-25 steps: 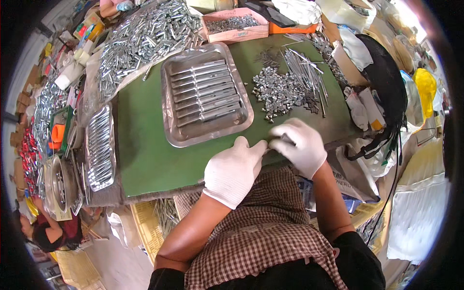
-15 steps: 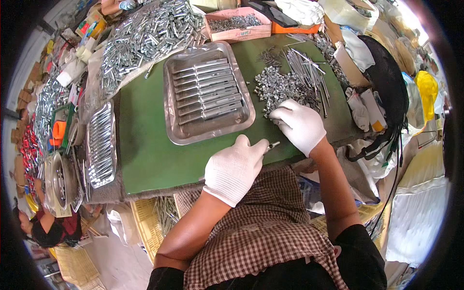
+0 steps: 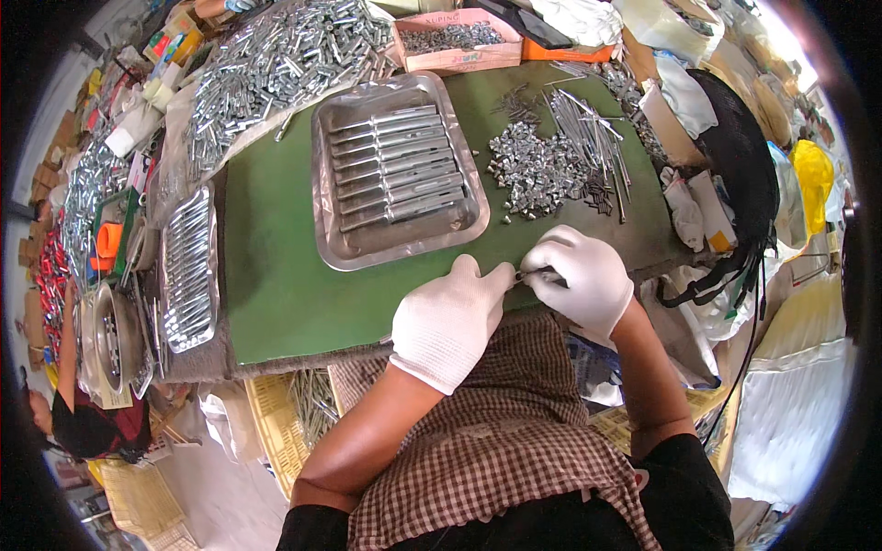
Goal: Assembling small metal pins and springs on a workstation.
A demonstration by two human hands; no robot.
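Note:
My left hand (image 3: 452, 321), in a white knit glove, is closed around a slim metal rod (image 3: 520, 275). Most of the rod is hidden in the palm, and its tip shows past the thumb and forefinger. My right hand (image 3: 581, 280), gloved alike, pinches right at that tip; what its fingertips hold is too hidden to make out. Beyond the right hand lies a heap of small silvery metal pieces (image 3: 533, 170), with long thin rods (image 3: 597, 147) and short dark pins (image 3: 599, 197) beside it. A steel tray (image 3: 329, 230) holds a row of several metal tubes with thin shafts (image 3: 404, 170).
All this lies on a green mat (image 3: 276, 312). A narrow tray of metal parts (image 3: 190, 271) stands left. Behind are a large pile of metal tubes (image 3: 285, 83) and a pink box (image 3: 459, 60) of small parts. A black mesh item (image 3: 740, 156) hangs over the right edge.
My right hand has come back from the heap of small metal pieces toward me and now meets the rod's tip. The left hand has barely moved.

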